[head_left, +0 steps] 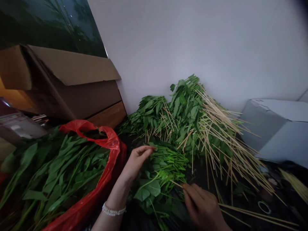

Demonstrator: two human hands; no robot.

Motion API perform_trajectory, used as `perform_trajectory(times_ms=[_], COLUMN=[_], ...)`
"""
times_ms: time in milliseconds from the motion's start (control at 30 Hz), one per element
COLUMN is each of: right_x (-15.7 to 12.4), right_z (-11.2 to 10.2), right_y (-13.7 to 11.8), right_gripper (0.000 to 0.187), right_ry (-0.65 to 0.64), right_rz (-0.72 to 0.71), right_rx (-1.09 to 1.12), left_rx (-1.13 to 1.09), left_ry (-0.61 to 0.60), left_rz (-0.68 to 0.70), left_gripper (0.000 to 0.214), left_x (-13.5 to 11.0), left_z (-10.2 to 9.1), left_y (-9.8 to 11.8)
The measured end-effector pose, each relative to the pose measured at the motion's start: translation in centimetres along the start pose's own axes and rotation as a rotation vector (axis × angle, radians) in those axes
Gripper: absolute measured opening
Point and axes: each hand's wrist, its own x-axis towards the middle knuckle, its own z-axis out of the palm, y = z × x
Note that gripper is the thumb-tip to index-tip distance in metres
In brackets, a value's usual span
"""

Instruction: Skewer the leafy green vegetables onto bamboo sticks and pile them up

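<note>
My left hand (136,159) reaches into a small bunch of green leaves (163,170) on the dark surface, its fingers together and pressed on the leaves. My right hand (203,205) pinches a thin bamboo skewer (176,183) whose tip points into the same bunch. Behind it lies a big pile of leaves threaded on skewers (204,128), leaning against the wall.
A red plastic bag (106,179) full of loose green leaves lies at the left. A cardboard box (72,86) stands behind it. A white box (281,128) is at the right, with loose skewers (295,184) and a tape roll (264,207) nearby.
</note>
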Motion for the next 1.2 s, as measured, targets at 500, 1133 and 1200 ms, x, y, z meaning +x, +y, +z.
perform_trajectory(times_ms=[500, 1133, 1200], right_x=[0.1, 0.3, 0.2], right_z=[-0.1, -0.1, -0.1], right_y=[0.0, 0.0, 0.1], right_gripper=[0.018, 0.02, 0.02], right_ry=[-0.01, -0.008, -0.001], right_rz=[-0.055, -0.023, 0.009], right_rx=[-0.057, -0.035, -0.024], left_rx=[0.648, 0.67, 0.533], left_ry=[-0.228, -0.216, -0.114], left_rz=[0.276, 0.298, 0.286], left_gripper=[0.003, 0.011, 0.012], left_x=[2.3, 1.7, 1.2], left_z=[3.6, 1.7, 1.1], left_y=[-1.6, -0.3, 0.6])
